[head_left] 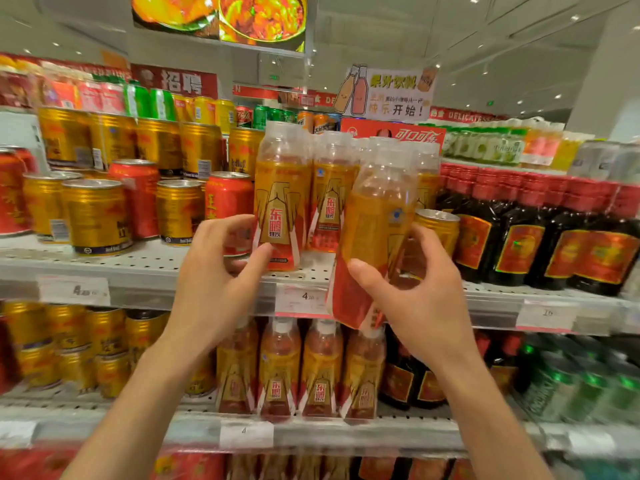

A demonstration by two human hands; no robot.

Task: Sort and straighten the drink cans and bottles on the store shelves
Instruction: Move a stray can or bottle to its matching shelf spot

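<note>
Bottles and cans crowd the middle shelf (145,268), a pale perforated board with price tags clipped along its front edge. Gold cans (95,216) and red cans (228,195) fill its left stretch, dark bottles (516,244) with red caps its right, and a block of orange drink bottles stands in the centre between them. More orange bottles line the lower shelf (346,431) beneath.

At the front of that centre block, one upright bottle (280,199) stands near the shelf's edge with its label facing out. The left hand (221,271) curls round its lower part, thumb on the front and fingers reaching behind, probably to steady it or turn it square.

Just to the right, a tilted bottle (370,244) is lifted off the shelf, its base hanging out in front of the price strip and its cap leaning back toward the row. The right hand (415,296) clasps it about the lower half, thumb across the front. It looks ready to be stood in line beside the upright one.

Behind the tilted bottle a stray gold can (438,226) sits among the bottles and probably belongs with the cans on the left.
</note>
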